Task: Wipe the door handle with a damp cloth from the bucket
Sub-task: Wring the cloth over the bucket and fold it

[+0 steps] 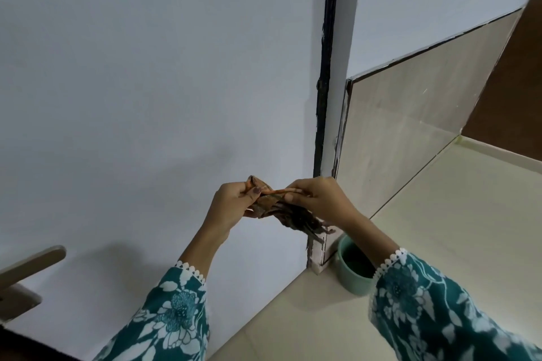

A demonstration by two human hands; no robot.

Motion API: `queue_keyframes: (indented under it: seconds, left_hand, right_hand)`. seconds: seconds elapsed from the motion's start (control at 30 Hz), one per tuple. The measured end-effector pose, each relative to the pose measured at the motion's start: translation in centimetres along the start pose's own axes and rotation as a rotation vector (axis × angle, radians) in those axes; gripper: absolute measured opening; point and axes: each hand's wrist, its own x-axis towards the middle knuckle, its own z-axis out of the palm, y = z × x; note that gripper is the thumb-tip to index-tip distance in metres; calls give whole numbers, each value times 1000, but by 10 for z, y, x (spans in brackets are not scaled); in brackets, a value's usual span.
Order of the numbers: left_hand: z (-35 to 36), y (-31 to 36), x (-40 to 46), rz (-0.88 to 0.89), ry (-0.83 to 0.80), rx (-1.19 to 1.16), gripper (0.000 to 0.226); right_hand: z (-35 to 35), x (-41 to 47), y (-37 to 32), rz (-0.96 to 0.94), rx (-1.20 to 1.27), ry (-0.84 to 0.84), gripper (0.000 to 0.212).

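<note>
The cloth (275,208) is pinched at its upper edge between the left hand (231,202), whose fingers are curled shut around one bunched corner, and the right hand (315,199), which is closed on the opposite end, so that a short span is drawn taut between them while the rest hangs in dark folds. The cloth is held above and a little to the left of the bucket (353,269), a pale green vessel standing on the floor against the foot of the door frame (324,97). The step in hand is judged to be the wringing or spreading of the cloth. The door handle (28,265) lies well to the left of the bucket, at the frame's edge, untouched. For the next move, the cloth must be gathered into one hand and carried leftward across the door (146,82) to the lever.
</note>
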Motion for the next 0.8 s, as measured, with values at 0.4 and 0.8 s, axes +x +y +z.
queue_keyframes:
  seconds: [0.4, 0.8]
  left_hand:
    - [-8, 9, 1, 18, -51, 393, 34]
    - [-1, 15, 6, -66, -120, -87, 51]
  right_hand:
    - [-10, 7, -17, 355, 299, 118, 15]
    - [26, -3, -46, 243, 519, -29, 51]
